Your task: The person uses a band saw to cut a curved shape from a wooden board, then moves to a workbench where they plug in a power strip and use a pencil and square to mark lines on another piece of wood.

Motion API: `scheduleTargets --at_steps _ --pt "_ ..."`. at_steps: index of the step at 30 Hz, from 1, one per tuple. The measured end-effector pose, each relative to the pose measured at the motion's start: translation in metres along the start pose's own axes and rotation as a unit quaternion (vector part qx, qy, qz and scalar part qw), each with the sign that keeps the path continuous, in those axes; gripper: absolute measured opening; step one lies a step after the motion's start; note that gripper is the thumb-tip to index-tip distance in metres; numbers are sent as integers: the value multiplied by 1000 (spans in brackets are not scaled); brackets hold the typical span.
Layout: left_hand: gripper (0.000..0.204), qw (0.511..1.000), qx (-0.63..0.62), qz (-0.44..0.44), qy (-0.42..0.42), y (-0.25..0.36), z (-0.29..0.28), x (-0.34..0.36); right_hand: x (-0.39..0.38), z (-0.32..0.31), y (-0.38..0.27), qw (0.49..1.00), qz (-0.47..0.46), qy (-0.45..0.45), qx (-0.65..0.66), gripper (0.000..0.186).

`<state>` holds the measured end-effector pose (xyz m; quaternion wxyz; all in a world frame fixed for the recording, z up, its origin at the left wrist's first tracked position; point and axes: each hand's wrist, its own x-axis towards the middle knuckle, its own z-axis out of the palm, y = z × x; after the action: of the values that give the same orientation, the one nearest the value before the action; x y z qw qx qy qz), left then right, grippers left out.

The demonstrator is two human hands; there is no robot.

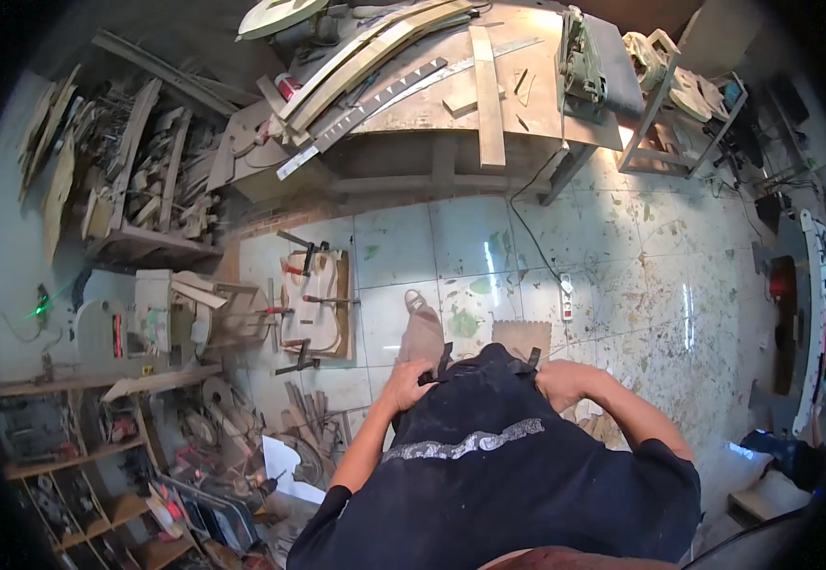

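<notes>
Both of my hands are at my waist, one on each side of my dark T-shirt [489, 408]. My left hand [403, 385] is closed round a black strap [445, 359] whose end sticks up beside the shirt hem. On the other side my right hand [563, 383] has its fingers curled in at the hem, next to another short black strap [534, 358]. It seems to grip this strap, though the shirt partly hides the fingertips. Below, one shoe [416, 302] shows on the tiled floor, under a brown trouser leg.
Ahead stands a workbench [413, 142] with curved wood strips, a plank [486, 95] and a belt-sander-like machine [584, 66]. Clamped wooden panels [316, 304] sit on the floor to the left. A power strip [566, 296] lies on the right. Cluttered shelves [71, 456] fill the lower left.
</notes>
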<state>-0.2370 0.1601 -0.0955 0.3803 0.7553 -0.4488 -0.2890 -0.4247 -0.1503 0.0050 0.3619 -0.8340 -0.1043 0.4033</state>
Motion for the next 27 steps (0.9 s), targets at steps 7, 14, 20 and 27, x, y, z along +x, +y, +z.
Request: scheduleTargets --at_steps 7,14,20,27 --pt "42 999 4 -15 -48 -17 -96 72 54 -81 -14 998 22 4 -58 28" --pt "39 992 -18 13 -123 -42 -147 133 73 -134 -28 998 47 23 -21 27" --pt "41 982 -32 3 -187 -56 -159 193 72 -165 -1 995 72 71 4 29" --pt "44 983 -8 22 -183 -52 -188 280 78 -243 42 996 26 82 -14 38"
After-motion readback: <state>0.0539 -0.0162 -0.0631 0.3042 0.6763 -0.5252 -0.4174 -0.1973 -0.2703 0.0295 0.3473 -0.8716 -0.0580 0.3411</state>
